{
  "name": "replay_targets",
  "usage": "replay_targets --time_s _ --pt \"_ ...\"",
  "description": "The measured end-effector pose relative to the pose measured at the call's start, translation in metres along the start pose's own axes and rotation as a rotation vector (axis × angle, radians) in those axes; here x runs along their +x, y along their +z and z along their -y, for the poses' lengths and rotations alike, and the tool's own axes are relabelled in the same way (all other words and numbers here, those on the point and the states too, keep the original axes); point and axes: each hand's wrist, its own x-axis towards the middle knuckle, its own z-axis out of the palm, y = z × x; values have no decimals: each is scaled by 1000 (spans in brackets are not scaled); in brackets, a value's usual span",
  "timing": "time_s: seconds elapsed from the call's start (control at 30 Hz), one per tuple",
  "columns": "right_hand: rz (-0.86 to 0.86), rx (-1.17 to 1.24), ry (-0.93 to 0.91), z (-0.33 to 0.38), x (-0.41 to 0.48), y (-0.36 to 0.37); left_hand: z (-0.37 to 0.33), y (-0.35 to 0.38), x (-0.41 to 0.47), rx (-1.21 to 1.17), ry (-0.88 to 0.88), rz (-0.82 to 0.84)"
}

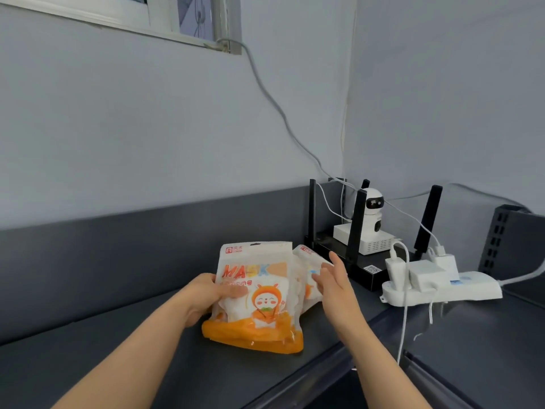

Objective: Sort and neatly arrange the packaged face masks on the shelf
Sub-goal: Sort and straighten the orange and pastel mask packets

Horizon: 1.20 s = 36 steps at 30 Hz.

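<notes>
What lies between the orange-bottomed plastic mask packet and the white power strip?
Head view: a second white plastic mask packet, the right hand, then the black router's front corner.

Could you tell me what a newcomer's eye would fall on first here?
An orange mask pack on the shelf is gripped by the left hand, with the open right hand at a second pack behind it. In the right corner sit a black router, a white camera and a power strip.
</notes>
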Motion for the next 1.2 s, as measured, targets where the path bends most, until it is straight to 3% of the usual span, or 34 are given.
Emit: replay_targets --time_s 0.17,0.4,0.67,0.9,1.07,1.2 --pt "-72 -146 46 -10 5 -9 -17 -2 34 -41 47 -104" --pt "-83 -209 129 -20 21 -9 -27 29 69 150 27 -54" --pt "-96 -107 59 -20 24 1 -22 32 80 285 49 -2" --pt "-100 -248 -31 -14 24 22 -8 29 79 561 174 -3" --pt "-70 -177 -135 -9 26 31 -6 27 68 327 215 6" --pt "22 -13 -113 -4 28 35 -4 18 64 192 223 -57"
